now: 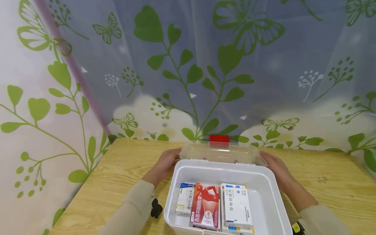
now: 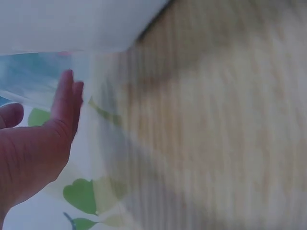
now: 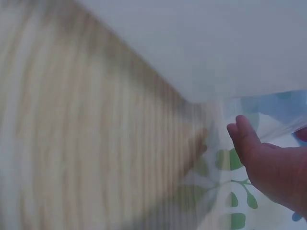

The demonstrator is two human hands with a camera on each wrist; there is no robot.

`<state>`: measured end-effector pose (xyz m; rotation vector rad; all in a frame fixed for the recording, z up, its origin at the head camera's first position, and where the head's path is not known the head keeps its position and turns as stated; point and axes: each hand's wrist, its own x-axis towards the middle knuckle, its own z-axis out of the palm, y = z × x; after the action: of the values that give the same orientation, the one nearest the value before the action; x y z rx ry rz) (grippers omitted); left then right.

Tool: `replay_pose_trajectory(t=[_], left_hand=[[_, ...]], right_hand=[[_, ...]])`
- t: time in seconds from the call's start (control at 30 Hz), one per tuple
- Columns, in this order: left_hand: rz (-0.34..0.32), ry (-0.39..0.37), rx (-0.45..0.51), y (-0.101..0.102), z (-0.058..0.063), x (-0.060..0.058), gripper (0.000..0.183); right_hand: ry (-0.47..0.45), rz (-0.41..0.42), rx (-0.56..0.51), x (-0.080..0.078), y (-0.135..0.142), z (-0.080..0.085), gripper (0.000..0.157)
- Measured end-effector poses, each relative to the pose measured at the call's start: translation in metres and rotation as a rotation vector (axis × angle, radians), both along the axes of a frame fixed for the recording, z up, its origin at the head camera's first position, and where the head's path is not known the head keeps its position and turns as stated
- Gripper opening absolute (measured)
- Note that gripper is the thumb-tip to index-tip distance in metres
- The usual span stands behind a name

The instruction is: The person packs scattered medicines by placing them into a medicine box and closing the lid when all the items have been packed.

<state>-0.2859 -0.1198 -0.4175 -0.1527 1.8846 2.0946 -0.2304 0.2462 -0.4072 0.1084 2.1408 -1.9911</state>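
Note:
A white plastic box with its clear lid swung back behind it stands in the head view. My left hand is at the lid's left end, my right hand at its right end. In the left wrist view the left fingers look straight, the thumb apart from them beside the clear plastic. Straight fingers show on the right hand too, near the lid. Inside the box lie a red medicine box, a white medicine box on others, and a blue-and-white one.
The box stands on a wood-grain table. A red latch sits on the lid's far edge. Behind the table hangs a leaf-and-butterfly patterned cloth. A small black object is by the left sleeve.

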Motion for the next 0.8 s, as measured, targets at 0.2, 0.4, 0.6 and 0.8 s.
replay_pose_trajectory(t=[0.2,0.4,0.6,0.8], left_hand=[[-0.004,-0.018,0.04,0.002,0.007,-0.001,0.036],[-0.01,-0.021,0.076,0.002,0.008,-0.001,0.035],[-0.048,0.026,0.096,0.002,0.015,0.001,0.037],[-0.034,0.088,0.117,0.003,0.024,0.001,0.034]], right_hand=[[-0.066,-0.005,-0.177,-0.005,0.0,0.001,0.042],[-0.068,-0.031,-0.253,-0.008,0.0,0.001,0.043],[-0.003,-0.009,-0.294,-0.01,0.0,0.008,0.064],[0.044,0.052,-0.321,-0.014,0.003,0.017,0.066]])
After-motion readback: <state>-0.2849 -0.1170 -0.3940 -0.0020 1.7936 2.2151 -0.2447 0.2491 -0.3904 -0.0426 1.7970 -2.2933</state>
